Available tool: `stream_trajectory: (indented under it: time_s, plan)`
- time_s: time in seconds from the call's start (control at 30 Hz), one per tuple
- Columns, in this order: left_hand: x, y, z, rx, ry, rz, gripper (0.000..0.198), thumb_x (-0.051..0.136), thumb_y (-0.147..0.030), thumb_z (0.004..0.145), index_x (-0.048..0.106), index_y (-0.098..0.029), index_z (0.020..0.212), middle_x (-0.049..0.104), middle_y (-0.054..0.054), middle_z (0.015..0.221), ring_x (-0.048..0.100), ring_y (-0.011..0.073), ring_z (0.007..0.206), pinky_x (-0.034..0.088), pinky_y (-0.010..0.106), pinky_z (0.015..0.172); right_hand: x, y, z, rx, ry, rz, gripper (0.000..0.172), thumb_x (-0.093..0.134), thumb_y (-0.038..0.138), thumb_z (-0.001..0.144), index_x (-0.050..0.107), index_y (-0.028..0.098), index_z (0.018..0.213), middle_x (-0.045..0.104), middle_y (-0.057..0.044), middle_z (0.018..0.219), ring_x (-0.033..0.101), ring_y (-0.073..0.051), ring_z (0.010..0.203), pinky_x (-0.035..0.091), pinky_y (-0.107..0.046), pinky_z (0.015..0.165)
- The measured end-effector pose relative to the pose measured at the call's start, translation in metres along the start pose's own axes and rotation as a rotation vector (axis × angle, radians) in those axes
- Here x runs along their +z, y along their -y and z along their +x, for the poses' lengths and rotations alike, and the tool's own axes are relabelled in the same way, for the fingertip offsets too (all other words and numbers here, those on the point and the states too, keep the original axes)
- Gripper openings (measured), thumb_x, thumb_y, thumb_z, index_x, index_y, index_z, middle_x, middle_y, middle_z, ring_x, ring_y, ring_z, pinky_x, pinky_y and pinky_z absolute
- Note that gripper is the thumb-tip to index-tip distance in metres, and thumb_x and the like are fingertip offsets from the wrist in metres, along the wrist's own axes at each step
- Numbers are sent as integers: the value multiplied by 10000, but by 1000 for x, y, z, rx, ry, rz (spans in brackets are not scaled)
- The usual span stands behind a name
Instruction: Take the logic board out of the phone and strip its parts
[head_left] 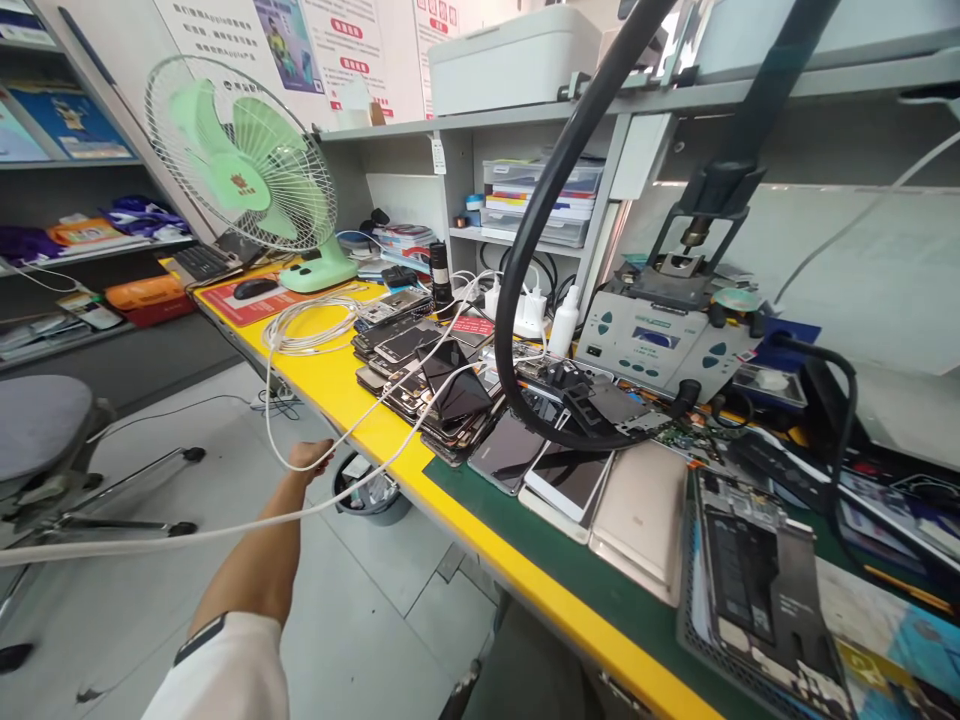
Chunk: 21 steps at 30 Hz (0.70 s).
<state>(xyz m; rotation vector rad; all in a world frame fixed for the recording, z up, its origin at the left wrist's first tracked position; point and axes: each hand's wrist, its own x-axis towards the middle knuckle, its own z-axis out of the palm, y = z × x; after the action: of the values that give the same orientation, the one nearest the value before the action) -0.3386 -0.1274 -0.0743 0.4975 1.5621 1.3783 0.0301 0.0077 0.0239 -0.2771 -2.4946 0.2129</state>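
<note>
My left hand [312, 456] reaches out past the front edge of the yellow table [330, 385], above a waste bin [371, 500]. Its fingers are curled together at a white cable [279, 440] that loops down from the tabletop. A second white cable [247, 528] runs across the forearm toward the left. To the right of the hand lie stacks of phone parts [409, 345] with a dark screen [456, 385] on top. My right hand does not show.
A green fan [244, 160] and a coiled white cable [311, 320] are at the far left of the table. Phones [641, 510], a grey soldering station [652, 340] and a thick black hose [525, 250] occupy the right. A stool [41, 425] stands on the left.
</note>
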Motion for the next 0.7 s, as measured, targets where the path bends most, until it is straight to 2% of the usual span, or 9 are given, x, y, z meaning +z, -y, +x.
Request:
stream_trajectory:
  time_s: [0.2,0.27,0.37,0.47,0.5,0.57,0.6,0.63,0.7]
  plan:
    - [2,20,-18,-72,116,80,326,623,-357,963,620,-202,1251,632,100,1293,647,256,1084,575,461,897,-5,12,-1,31,-36,-45,225,604,358,1006,658,269,1206,629,-80,1301,648,-222,1079,577,-384,893]
    - [-7,26,-13,-91,145,99,318,627,-352,961,622,-213,1247,636,99,1292,645,259,1089,576,463,893,-2,11,1,31,-43,-48,229,602,353,1009,655,258,1210,629,-84,1301,649,-221,1074,577,-391,895]
    - [-26,37,3,-131,170,134,308,623,-348,965,626,-216,1243,633,96,1296,644,256,1093,573,455,900,6,9,1,38,-49,-36,174,626,336,997,678,305,1160,632,-51,1295,640,-224,1115,561,-336,890]
    - [-33,57,12,-188,227,205,356,631,-363,958,608,-169,1256,642,104,1256,668,237,1026,583,453,869,1,1,-17,84,-77,-46,184,607,372,1004,681,286,1150,669,-61,1219,672,-207,1017,584,-328,829]
    - [-31,66,10,-205,263,235,310,631,-350,961,626,-175,1217,666,87,1195,677,222,979,597,410,817,-8,-5,-29,112,-95,-63,188,597,396,1003,697,288,1119,704,-60,1129,690,-206,937,599,-316,757]
    - [-17,86,2,-235,362,308,211,651,-340,950,668,-140,1016,695,24,896,651,121,668,570,265,588,-36,-23,-62,194,-146,-116,163,596,431,983,742,365,952,730,-35,829,708,-225,750,548,-275,512]
    - [-7,96,-5,-247,412,346,183,715,-316,890,674,-157,810,645,-13,680,557,92,466,469,202,411,-54,-32,-82,247,-174,-145,192,580,422,985,747,370,907,694,-36,692,684,-228,634,490,-295,407]
    - [5,105,-14,-258,476,388,229,769,-289,826,642,-180,669,578,-33,545,462,77,353,355,176,309,-73,-42,-101,311,-210,-167,204,564,405,990,744,365,901,646,-24,593,628,-214,507,425,-310,333]
    - [33,119,-33,-269,584,472,240,797,-283,770,636,-215,606,575,-32,480,405,77,284,278,167,248,-108,-56,-137,509,-225,24,192,563,358,997,725,340,897,565,13,492,488,-163,343,313,-304,264]
